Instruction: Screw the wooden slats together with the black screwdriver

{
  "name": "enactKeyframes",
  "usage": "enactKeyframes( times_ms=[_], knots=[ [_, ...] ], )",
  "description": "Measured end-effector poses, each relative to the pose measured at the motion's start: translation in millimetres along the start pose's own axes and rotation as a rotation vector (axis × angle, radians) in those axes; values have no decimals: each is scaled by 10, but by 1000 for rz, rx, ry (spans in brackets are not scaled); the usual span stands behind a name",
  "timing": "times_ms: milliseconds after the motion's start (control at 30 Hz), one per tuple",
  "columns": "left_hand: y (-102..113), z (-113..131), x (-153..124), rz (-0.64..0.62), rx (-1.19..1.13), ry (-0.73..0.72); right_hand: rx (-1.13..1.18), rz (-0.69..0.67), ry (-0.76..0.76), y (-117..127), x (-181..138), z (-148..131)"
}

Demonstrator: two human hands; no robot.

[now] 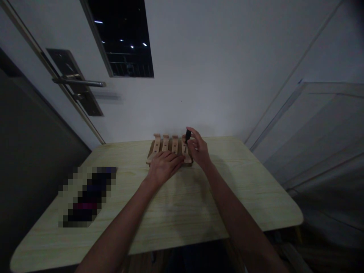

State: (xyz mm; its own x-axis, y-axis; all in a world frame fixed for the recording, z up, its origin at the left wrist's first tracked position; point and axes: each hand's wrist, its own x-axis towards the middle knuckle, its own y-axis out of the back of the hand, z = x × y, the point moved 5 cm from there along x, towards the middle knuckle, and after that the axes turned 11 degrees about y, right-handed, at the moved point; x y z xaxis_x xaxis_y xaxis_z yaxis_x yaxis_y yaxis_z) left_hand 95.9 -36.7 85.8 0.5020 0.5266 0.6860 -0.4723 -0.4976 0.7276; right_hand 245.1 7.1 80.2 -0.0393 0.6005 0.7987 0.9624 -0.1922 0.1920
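A wooden rack (156,144) with several upright hook-shaped slats on a brown backing lies at the table's far edge, close to the door. Dark round spots show on the slats. My right hand (199,149) grips a screwdriver (188,135) with a black handle between thumb and fingers. The screwdriver stands almost upright, its thin shaft pointing down at the rightmost slat; whether the tip sits in a screw is too small to tell. My left hand (165,166) lies flat across the near ends of the slats, fingers stretched to the right and resting on the wood.
The pale wood-grain table (241,182) stands against a white door with a metal handle (82,82) and a dark window (125,41). A blurred-out dark object (91,195) lies on the table at the left. White panels rise at the right.
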Motion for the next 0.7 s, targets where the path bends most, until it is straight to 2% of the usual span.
enactKeyframes(
  times_ms=[300,533,700],
  knots=[
    [10,7,6,9,11,1,-138,88,-11,56,-5,54],
    [-8,-4,6,5,10,0,-157,70,3,27,-4,19],
    [-6,0,11,11,10,-1,-114,0,9,3,-8,-17]
  ],
)
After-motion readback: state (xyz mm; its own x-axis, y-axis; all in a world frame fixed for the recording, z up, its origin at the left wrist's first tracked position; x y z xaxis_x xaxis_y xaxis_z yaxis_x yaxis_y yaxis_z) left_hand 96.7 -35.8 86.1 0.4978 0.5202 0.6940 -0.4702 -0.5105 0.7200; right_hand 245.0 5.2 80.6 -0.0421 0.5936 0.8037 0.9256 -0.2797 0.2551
